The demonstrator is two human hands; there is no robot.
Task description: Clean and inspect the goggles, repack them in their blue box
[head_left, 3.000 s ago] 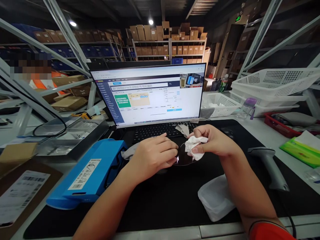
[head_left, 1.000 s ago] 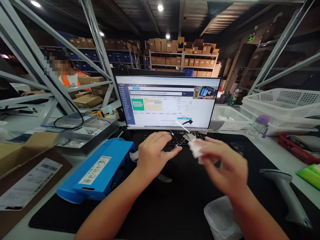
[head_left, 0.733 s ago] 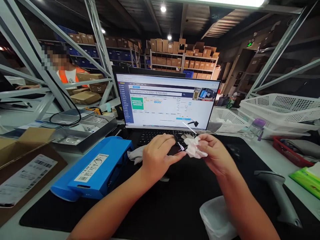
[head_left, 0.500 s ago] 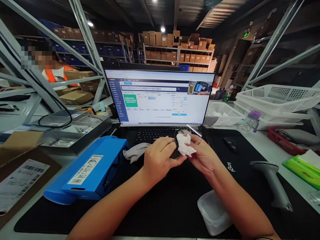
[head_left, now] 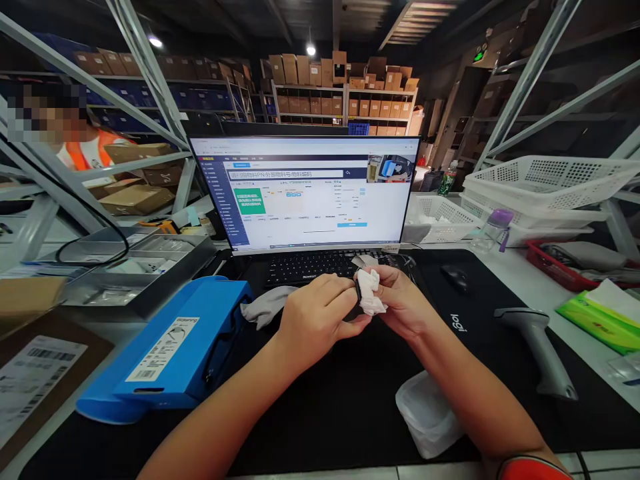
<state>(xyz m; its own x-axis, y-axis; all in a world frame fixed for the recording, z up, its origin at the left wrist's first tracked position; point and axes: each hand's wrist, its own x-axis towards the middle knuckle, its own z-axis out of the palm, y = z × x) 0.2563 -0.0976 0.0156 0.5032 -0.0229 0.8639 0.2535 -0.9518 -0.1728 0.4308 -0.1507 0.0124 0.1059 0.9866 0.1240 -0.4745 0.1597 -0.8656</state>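
White tissue (head_left: 369, 292) is pinched by right hand (head_left: 404, 305), grip of left hand (head_left: 316, 312) unclear

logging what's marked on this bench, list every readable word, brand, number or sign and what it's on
"logi": mat
"PN/外部物料号/物料编码": bar on the screen, opening characters unclear
Rest of the screen: too small
Blue box label, carton label, keyboard, tissue packet: too blurred
Green sign: too small
White wad: no text visible
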